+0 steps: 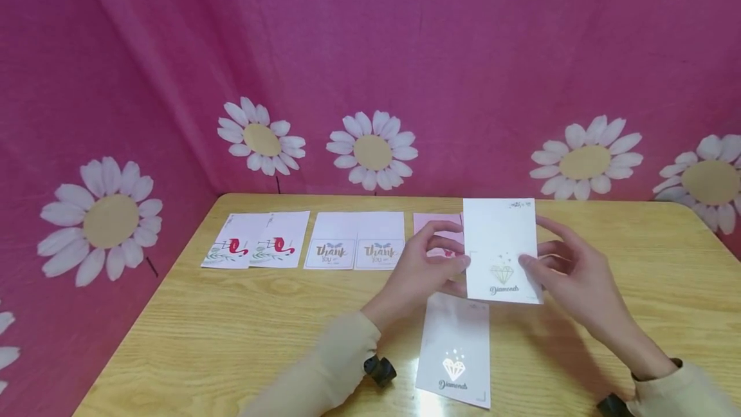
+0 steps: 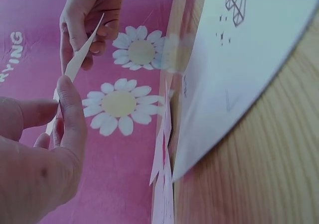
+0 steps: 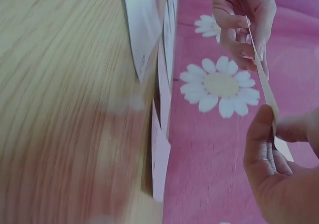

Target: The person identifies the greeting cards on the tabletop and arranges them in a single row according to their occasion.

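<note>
Between my two hands a white card (image 1: 500,230) printed with a gold diamond heart and the word "Diamonds" is held up above the table. My left hand (image 1: 422,259) pinches its left edge between thumb and fingers. The right hand (image 1: 579,275) pinches the opposite edge, its thumb on the printed face. Seen edge-on in the left wrist view, the card (image 2: 77,62) is slightly bent. Below it a second Diamonds card (image 1: 454,352) lies on the table, its heart shining in the light. Pink cards (image 1: 431,221) behind my left hand are mostly hidden.
Along the back of the wooden table (image 1: 231,327) lie two flamingo cards (image 1: 255,240) at the left, overlapping. Two "Thank you" cards (image 1: 354,241) lie beside them, edge to edge. A pink curtain (image 1: 463,50) with white daisies hangs behind the table and along its left side.
</note>
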